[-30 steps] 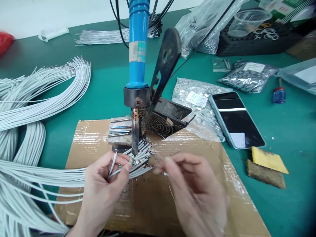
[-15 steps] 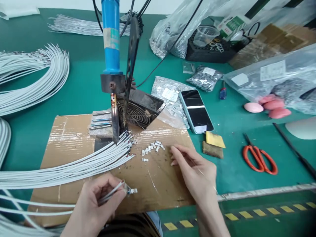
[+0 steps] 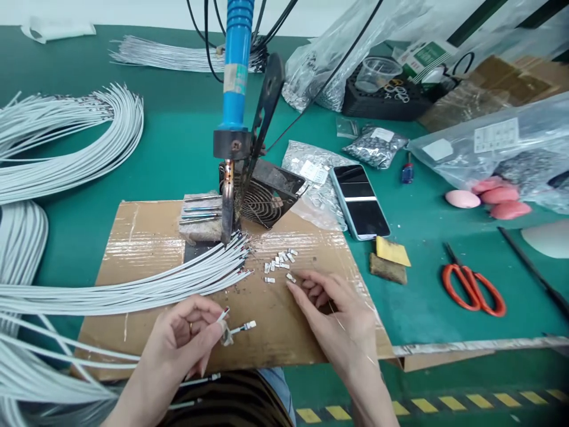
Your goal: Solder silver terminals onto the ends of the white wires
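Small white connector (image 3: 290, 277) sits at the thumb and forefinger tips of the right hand (image 3: 293, 280), above the brown cardboard (image 3: 320, 261); whether it is pinched or merely touched cannot be told. Its long axis appears to slant, the near end toward the person's right. The right hand is clearly the nearer; from the left hand (image 3: 223, 325), the piece lies to the right and farther from the body. More loose connectors (image 3: 284, 265) are scattered just beyond, mostly farther out and to the left.

Across a gap, the left hand grips a thin white cable (image 3: 237, 330) between thumb and fingers, its connector-tipped end (image 3: 251, 325) jutting right and slightly away, toward the right hand. A second cable tip (image 3: 226, 312) pokes up at the same fingers.

Beyond the left hand, a bundle of white cables (image 3: 178, 287) fans its ends beneath a downward-pointing, blue-handled soldering iron (image 3: 235, 95). A small fan (image 3: 262, 204) stands behind; phone (image 3: 362, 204) and orange-handled scissors (image 3: 475, 290) lie at right on the green counter (image 3: 173, 130).
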The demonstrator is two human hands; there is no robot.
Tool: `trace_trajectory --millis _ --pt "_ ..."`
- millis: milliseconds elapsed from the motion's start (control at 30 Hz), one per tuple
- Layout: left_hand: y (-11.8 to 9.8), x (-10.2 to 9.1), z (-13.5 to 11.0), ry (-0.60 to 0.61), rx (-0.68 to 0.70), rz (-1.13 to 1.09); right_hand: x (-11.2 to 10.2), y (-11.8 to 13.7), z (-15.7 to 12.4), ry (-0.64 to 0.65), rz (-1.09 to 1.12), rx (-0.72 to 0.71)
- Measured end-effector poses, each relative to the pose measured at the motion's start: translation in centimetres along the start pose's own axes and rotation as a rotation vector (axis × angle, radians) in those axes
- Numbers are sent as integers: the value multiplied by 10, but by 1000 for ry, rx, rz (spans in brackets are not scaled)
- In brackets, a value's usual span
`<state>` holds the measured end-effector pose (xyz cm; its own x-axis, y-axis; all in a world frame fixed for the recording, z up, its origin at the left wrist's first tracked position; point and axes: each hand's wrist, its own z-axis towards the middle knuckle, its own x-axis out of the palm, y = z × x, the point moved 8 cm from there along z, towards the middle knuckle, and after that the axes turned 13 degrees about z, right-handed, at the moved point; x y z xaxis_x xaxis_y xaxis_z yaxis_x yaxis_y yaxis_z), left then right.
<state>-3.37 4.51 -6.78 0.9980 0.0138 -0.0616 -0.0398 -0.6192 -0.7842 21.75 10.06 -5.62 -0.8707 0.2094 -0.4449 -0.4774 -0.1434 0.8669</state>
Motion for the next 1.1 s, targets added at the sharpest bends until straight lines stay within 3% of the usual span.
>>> trace_trajectory --millis 200,367,733,1100 --pt "-1 1 0 34 1 -31 4 5 5 -27 -18 -47" --pt "-9 2 -2 49 46 -49 6 0 -11 -62 130 95" --pt "-16 4 -5 78 79 -8 74 61 -26 289 752 270" --pt "-14 4 -9 90 45 -61 70 75 -17 409 778 233"
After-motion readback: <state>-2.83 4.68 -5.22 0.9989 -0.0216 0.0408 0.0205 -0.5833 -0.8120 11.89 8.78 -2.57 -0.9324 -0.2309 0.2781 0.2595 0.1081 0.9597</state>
